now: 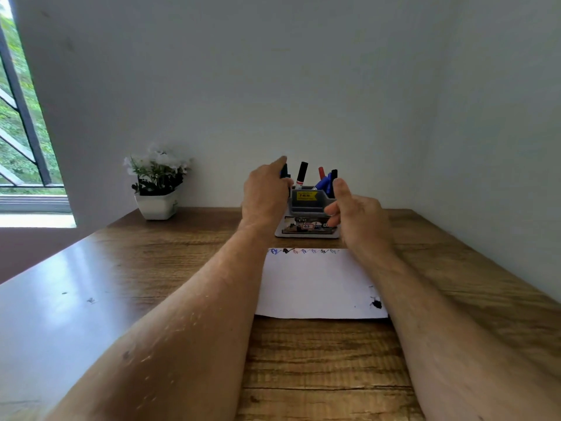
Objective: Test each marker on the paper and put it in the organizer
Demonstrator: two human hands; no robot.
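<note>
1. Head view, centre of the frame: a grey organizer [306,202] with a yellow price sticker stands on a wooden table [170,256], close to the back wall. Several markers already stand upright in it: a black-capped white one [301,175], and to its right a cluster of red, blue and black ones [326,181].

2. Just left of the organizer, the left hand [264,196] is raised, its fingers curled round a dark blue marker [284,171] held at the organizer's left edge. Whether that marker is already seated in a compartment or is only being lowered cannot be told.

3. Just right of the organizer, the right hand [356,214] hovers with thumb up and fingers loosely bent. It appears to hold nothing; whether its fingertips touch the organizer is unclear.

4. Lower centre, below the organizer: a white paper [315,287] lies flat between the forearms. A row of small scribbles [303,251] in blue, black and reddish ink runs along its far edge, and a black blot marks its lower right corner.

5. Judgement on progress: the many test marks and the filled organizer suggest the task is near its end. No loose markers show on the table, so the one in the left hand may be the last.

6. Middle left: a white potted plant [158,183] and, further left, a window.
</note>
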